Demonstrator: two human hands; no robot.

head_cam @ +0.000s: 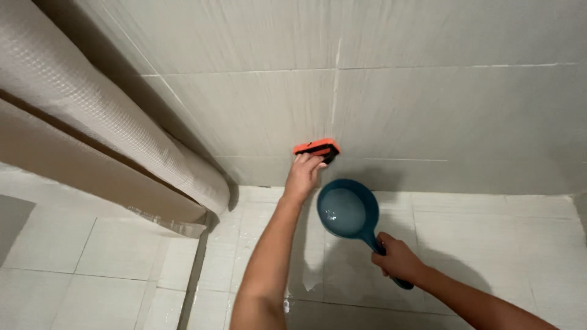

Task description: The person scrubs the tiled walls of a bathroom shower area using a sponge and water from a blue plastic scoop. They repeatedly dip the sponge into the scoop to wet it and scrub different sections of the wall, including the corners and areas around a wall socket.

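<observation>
Left hand (304,174): gripping an orange brush (317,148), pressing it against the wall (428,116) just above the floor line. Right hand (397,258): closing around the handle of a blue dipper (347,209), holding it level, full of water, below and right of the brush. Floor (342,263) beneath is showing wet patches; the wall looks mostly dry, so rinsing seems largely left. Curtain (110,116) is hanging well left.

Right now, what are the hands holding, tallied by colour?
Orange: 1, the scrub brush pressed to the wall tile by the left hand.
Blue: 1, the water dipper gripped by its handle in the right hand.
Total: 2
</observation>
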